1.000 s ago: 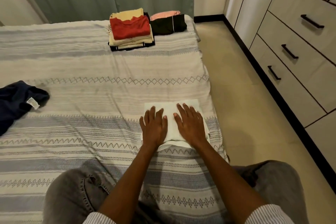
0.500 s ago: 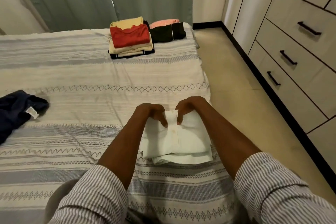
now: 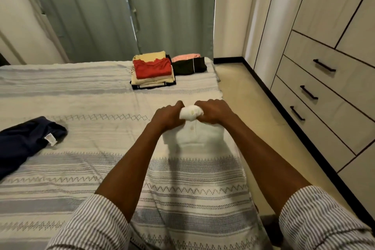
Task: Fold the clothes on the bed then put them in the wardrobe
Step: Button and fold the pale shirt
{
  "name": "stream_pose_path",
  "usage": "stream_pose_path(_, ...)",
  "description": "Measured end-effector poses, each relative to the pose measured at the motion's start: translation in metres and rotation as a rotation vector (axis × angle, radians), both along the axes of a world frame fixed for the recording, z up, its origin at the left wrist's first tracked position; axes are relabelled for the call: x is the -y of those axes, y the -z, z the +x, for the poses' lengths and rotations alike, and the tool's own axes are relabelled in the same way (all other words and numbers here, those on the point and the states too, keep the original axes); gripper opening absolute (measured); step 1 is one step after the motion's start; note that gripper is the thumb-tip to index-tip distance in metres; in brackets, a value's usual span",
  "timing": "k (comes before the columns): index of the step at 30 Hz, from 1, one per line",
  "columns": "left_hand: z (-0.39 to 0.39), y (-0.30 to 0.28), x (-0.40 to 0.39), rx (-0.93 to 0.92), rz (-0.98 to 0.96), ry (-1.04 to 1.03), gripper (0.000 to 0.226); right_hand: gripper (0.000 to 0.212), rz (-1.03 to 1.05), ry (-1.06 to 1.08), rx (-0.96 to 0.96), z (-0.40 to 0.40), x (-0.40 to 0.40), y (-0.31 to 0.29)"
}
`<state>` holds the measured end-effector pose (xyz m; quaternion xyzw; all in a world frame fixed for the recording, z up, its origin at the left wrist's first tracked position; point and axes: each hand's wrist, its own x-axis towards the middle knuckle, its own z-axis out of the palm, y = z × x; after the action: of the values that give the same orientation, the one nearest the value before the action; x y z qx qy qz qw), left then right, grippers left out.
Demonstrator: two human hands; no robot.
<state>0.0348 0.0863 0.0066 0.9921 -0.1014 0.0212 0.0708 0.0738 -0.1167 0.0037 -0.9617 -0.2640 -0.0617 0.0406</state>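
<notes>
Bed (image 3: 85, 103): broad open stretch of striped cover across the middle and far left, nothing lying on it between the near edge and the far stacks.

Left side: dark navy garment (image 3: 26, 140) sprawls unfolded at the edge of view, blocking that flank.

Far right corner of bed: folded pile with red top (image 3: 152, 72), and just beside it black and pink folded pieces (image 3: 189, 65); the two stacks nearly touch, no gap to reach through.

Behind them, curtains (image 3: 101, 10) hang close.

Right of bed: bare floor strip (image 3: 255, 107) runs between mattress edge and wardrobe drawers (image 3: 324, 91); protruding dark handles (image 3: 308, 92) line that side.
</notes>
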Motion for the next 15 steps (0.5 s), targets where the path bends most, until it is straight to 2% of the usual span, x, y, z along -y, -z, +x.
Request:
stream_pose_path(3,-0.014,0.003,0.002,0.373,0.029,0.057,0.048,0.034,0.13,-0.042,0.386,-0.017,-0.001,0.001)
stream_pose_path(5,-0.029,0.03,0.009,0.473,0.006,0.097,0.053,0.032,0.121,0.001,0.459,-0.032,0.002,0.027)
stream_pose_path(6,-0.041,0.041,0.009,0.467,0.012,0.105,0.055,0.033,0.115,0.011,0.442,-0.044,0.002,0.038)
stream_pose_path(9,-0.085,0.104,0.016,0.246,-0.001,0.15,0.057,0.035,0.136,0.03,0.244,-0.091,0.008,0.109)
stream_pose_path(11,-0.107,0.148,0.015,0.116,0.009,0.193,0.068,0.044,0.152,0.002,0.142,-0.12,0.013,0.153)
stream_pose_path(13,-0.123,0.169,0.015,0.134,-0.073,0.183,0.07,0.055,0.216,-0.001,0.113,-0.137,0.023,0.171)
stream_pose_path(15,-0.123,0.17,0.011,0.18,-0.193,0.162,0.06,0.059,0.304,0.004,0.102,-0.137,0.029,0.172)
